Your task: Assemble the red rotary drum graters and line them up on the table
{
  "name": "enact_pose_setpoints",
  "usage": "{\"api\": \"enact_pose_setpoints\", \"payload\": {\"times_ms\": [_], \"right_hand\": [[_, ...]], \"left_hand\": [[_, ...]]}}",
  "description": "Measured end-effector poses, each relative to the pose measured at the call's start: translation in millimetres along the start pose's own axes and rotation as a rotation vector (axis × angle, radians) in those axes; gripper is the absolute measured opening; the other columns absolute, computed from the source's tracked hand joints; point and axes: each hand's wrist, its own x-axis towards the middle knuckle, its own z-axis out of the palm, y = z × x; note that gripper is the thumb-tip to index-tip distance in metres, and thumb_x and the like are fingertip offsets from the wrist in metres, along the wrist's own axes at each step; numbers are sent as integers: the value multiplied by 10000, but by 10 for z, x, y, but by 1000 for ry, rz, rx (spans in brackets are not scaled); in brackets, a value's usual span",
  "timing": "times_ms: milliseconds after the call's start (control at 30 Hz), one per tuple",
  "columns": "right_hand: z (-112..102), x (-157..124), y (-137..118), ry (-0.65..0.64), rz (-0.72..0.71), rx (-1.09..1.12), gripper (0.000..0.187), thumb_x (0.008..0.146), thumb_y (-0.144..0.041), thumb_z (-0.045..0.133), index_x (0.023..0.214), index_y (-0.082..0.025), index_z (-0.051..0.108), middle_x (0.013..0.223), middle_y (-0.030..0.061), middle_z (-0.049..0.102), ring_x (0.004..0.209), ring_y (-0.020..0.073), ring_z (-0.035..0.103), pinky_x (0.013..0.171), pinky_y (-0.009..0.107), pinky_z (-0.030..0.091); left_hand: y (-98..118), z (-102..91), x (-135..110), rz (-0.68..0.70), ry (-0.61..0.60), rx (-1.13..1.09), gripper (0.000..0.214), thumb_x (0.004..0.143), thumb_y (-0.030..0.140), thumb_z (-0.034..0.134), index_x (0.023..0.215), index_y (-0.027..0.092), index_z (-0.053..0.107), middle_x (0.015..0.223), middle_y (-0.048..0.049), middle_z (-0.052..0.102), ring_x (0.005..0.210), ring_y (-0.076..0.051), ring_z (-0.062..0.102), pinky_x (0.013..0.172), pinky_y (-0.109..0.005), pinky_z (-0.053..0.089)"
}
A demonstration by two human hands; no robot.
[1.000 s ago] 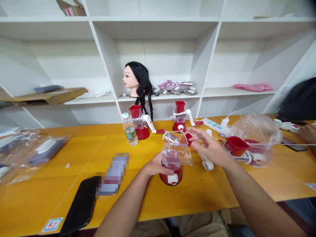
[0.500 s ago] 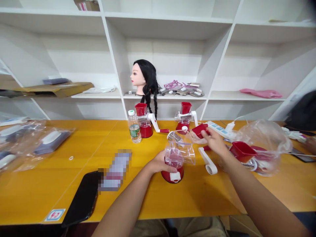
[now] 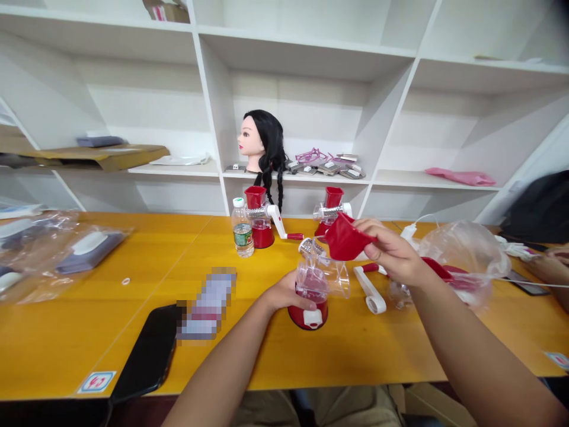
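My left hand (image 3: 285, 293) is closed around the lower body of a rotary grater (image 3: 313, 287), which stands upright on its red base (image 3: 307, 319). The grater's housing is clear plastic, with a round opening facing right. My right hand (image 3: 395, 251) grips a red plastic hopper (image 3: 347, 238) by its side, tilted, above and slightly right of the housing. Behind the housing lies a metal grating drum (image 3: 310, 248). To the right of the grater rests a white crank (image 3: 372, 292) with a red handle.
Two assembled graters (image 3: 262, 228) stand at the back, beside a water bottle (image 3: 242, 231). A clear plastic bag (image 3: 464, 246) and more red parts lie at right. A black phone (image 3: 149, 350) is at front left. Another person's hand (image 3: 551, 267) shows at the far right.
My right hand has raised the red hopper and brought it left, nearer to the clear housing, turning it as it moved. My left hand stays on the grater.
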Motion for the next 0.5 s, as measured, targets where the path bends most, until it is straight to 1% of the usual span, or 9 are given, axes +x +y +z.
{"api": "enact_pose_setpoints", "payload": {"times_ms": [67,167,267,400,500], "right_hand": [[-35,77,-84,-122,-68,-119,199,1040,-427,512,989,-292,649,1046,75,679,1079,310,623,979,535,497],[-65,187,-156,-237,-128,-226,170,1065,-356,460,1018,-266,597,1055,85,649,1058,294,593,952,505,481],[-71,257,-170,-290,-133,-261,179,1073,-346,433,1011,-241,565,1072,98,632,1069,292,570,944,485,465],[-73,281,-175,-349,-51,-284,217,1077,-380,414,991,-234,550,1020,88,621,989,281,571,885,458,474],[-81,277,-187,-353,-41,-291,228,1079,-385,402,992,-238,553,1023,85,625,1003,284,570,891,455,471]], "left_hand": [[8,8,-2,5,12,10,779,533,198,1002,1234,185,662,1200,-127,742,1112,-288,704,1033,-442,498],[18,19,-6,9,38,22,818,516,213,1011,1248,185,647,1204,-129,735,1125,-302,694,1044,-462,487],[29,25,-8,0,32,18,816,516,241,1014,1242,179,647,1201,-133,732,1123,-311,692,1043,-472,483],[51,36,-7,5,12,10,806,519,240,1012,1236,184,648,1184,-123,736,1100,-299,697,1027,-459,490],[71,50,-6,4,6,5,772,530,236,1007,1218,184,661,1169,-117,742,1087,-292,699,1018,-449,493]]}}
